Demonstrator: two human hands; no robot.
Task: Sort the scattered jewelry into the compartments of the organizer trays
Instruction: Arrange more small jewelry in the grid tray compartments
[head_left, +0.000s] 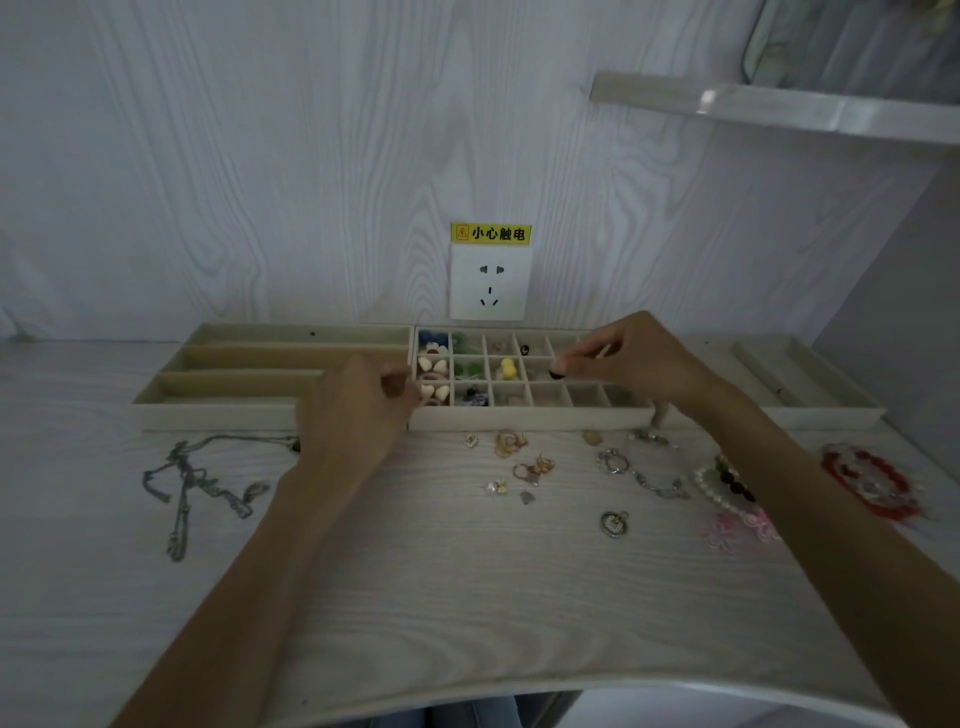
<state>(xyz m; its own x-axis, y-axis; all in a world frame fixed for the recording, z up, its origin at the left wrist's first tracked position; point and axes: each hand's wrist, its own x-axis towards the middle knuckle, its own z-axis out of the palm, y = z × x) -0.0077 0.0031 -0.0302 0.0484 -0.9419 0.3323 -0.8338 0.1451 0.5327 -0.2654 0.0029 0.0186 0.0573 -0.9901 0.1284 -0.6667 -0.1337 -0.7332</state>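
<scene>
The right hand (631, 358) covered the far right compartments of the gridded tray (530, 415), and what its fingertips pinched was only a small dark speck, too small to name. The left hand (358, 410) hid the seam between that tray and the long-slot tray (218, 413); whether its curled fingers held anything could not be told. The right forearm crossed the pearl bracelet (714, 486). Pieces in the compartments blurred into coloured blobs. The shelf (779, 106) ran off the right edge.

Dim, bluish, soft light (faint shadows); grainy, edges bowed by wide-angle distortion.
</scene>
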